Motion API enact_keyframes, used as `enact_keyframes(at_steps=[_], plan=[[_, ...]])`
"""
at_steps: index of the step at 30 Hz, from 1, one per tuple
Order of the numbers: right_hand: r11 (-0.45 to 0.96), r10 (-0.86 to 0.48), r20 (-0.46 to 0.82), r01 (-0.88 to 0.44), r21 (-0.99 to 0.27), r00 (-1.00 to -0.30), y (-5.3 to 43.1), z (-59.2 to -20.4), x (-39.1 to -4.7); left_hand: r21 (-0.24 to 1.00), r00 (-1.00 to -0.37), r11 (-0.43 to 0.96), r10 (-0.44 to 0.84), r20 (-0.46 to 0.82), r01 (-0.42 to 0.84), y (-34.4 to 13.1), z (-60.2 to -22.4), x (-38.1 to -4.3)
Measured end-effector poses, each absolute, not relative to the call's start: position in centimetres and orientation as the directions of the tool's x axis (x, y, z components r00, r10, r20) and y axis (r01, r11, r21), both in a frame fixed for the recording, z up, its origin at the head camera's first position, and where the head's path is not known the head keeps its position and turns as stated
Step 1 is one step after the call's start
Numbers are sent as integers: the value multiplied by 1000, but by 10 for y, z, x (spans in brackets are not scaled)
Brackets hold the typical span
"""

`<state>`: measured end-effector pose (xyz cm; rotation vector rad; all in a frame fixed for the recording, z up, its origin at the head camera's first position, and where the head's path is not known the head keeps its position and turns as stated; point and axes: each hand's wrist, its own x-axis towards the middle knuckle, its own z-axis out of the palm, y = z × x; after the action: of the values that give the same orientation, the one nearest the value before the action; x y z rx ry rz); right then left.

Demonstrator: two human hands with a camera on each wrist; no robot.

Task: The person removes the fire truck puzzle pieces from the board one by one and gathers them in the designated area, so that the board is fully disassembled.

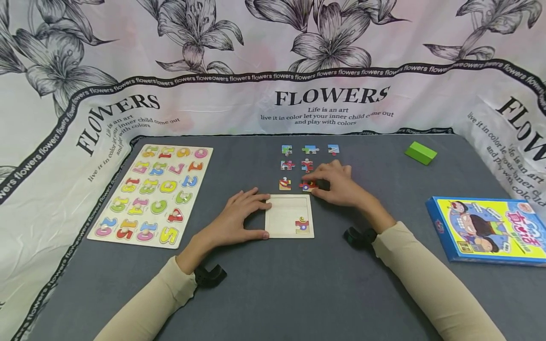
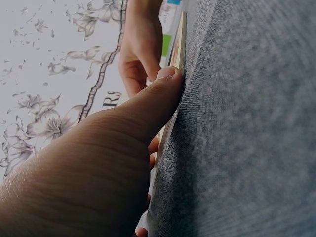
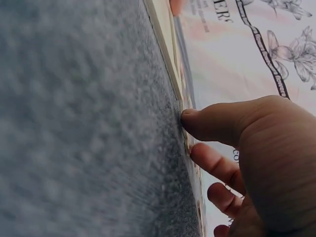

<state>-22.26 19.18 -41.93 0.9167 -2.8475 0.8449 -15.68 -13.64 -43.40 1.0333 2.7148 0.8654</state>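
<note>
A square wooden puzzle tray (image 1: 281,215) lies on the table, with one jigsaw piece (image 1: 302,225) in its lower right corner. My left hand (image 1: 232,220) rests against the tray's left side, index fingertip on the upper part of the rim and thumb at the lower corner. Just beyond the tray, my right hand (image 1: 339,184) pinches a red and yellow puzzle piece (image 1: 307,186) between thumb and index finger, low at the table. In the right wrist view, the thumb (image 3: 212,121) and index finger hide most of that piece.
More pieces lie in rows behind the tray, among them a yellow and red piece (image 1: 285,183) and a blue piece (image 1: 333,149). A number board (image 1: 149,196) is on the left. At right are a green block (image 1: 421,153) and a blue-edged box (image 1: 490,229).
</note>
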Motion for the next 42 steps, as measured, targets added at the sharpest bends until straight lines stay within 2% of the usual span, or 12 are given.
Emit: enact_keyframes(at_steps=[9, 14, 42], plan=[[764, -347, 217, -409, -499, -912, 192, -424, -211, 554, -762, 599, 639, 104, 578, -137, -433, -156], [798, -273, 229, -353, -489, -934, 189, -427, -208, 555, -766, 607, 637, 89, 569, -137, -433, -157], [774, -257, 250, -354, -525, -934, 185, -424, -208, 553, -767, 605, 635, 99, 573, -135, -435, -157]])
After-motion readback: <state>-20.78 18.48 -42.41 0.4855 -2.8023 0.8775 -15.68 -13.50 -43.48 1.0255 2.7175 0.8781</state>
